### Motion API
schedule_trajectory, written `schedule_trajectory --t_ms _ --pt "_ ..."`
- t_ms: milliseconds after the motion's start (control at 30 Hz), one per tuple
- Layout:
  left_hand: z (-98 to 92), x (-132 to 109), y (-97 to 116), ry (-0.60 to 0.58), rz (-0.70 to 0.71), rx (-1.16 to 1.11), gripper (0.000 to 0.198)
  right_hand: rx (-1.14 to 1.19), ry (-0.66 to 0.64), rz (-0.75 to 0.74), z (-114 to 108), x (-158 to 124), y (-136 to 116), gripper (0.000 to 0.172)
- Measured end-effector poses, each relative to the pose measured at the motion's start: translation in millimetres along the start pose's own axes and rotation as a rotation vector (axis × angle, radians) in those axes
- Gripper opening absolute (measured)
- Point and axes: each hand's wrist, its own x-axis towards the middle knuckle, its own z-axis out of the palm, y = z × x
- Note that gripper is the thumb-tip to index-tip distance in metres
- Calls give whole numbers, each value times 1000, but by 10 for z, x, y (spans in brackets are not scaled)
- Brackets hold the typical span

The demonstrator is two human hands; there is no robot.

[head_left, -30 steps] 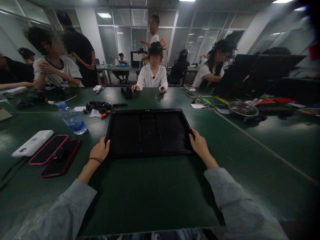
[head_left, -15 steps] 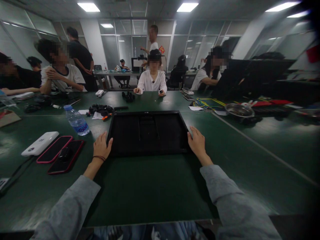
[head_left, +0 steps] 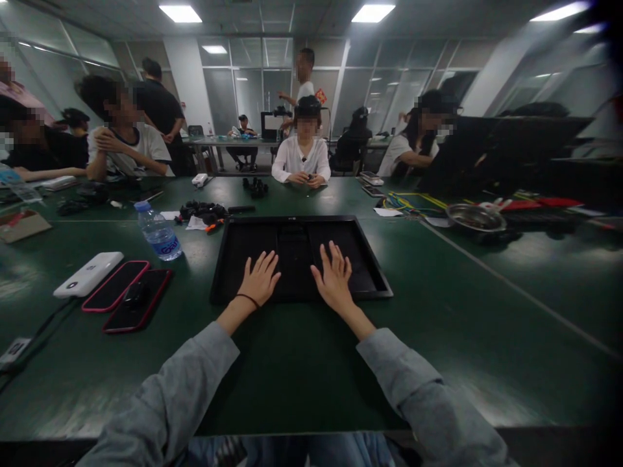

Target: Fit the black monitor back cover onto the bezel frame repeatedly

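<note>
A black flat panel with a raised rim (head_left: pixel 363 253), which looks like a computer monitor, lies flat on the green table. A small pale mark shows on its far rim. My left hand (head_left: pixel 259 279) is over the panel's left half, palm down with fingers spread. Over the right half is my right hand (head_left: pixel 334 275), likewise palm down and fingers apart. Neither hand holds anything. Whether the palms touch the surface or hover just above it, I cannot tell. The panel's near edge is partly covered by my wrists.
Left of the panel stand a water bottle (head_left: pixel 159 232), a white power bank (head_left: pixel 88 274) and two red-edged phones (head_left: pixel 141 301). Black gear (head_left: pixel 202 213) lies behind the bottle. A metal bowl (head_left: pixel 476 218) and cables (head_left: pixel 413 202) are at the right. A person (head_left: pixel 302 152) sits opposite.
Both hands have left the panel's side edges and moved inward over its surface. The person opposite has brought their hands together. The view has shifted slightly.
</note>
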Motion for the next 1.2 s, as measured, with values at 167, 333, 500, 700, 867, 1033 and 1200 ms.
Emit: schedule_trajectory --t_ms 167,333,500,700,867,1033,1200 --pt "134 22 -11 -86 -31 -44 62 51 -133 -55 120 -32 -58 74" --pt "130 27 -50 -79 -17 -55 61 52 -251 -17 160 -13 10 64" --pt "123 21 -35 -74 -29 -35 66 11 -262 27 118 3 -27 69" --pt "123 15 -34 -79 -21 20 62 -95 -368 35 45 21 -96 64" --pt "110 13 -24 -77 -7 55 59 -94 -359 32 35 22 -103 64" --pt "85 13 -15 -66 -14 30 62 -94 -354 23 48 14 -91 63" --pt "74 15 -20 -85 -5 22 57 -88 -347 32 42 14 -94 66"
